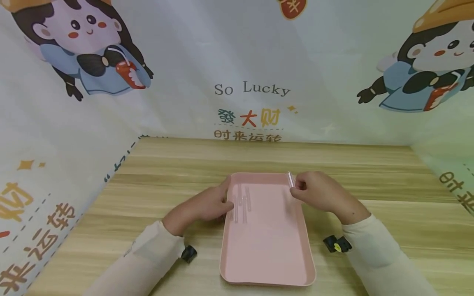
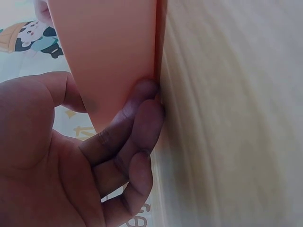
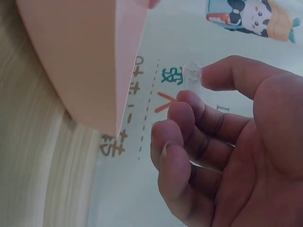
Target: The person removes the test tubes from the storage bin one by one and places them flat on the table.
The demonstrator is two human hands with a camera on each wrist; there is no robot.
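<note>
Pale sleeves [image 1: 385, 250] near; left hand [image 1: 212, 202] grips pink tray [image 1: 268, 255] at left; right hand [image 1: 321, 192] pinches clear tube [image 1: 290, 179] far right; other tubes [image 1: 248, 200] inside, far left.

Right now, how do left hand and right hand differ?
Hold: the left hand grips the pink tray at its left wall; the right hand pinches one clear tube.
Contact: the left hand touches the tray; the right hand is apart from it.
Height: the left hand's fingers are down by the tabletop; the right hand is raised off it.
Shared: both are bare, below pale sleeves.
</note>
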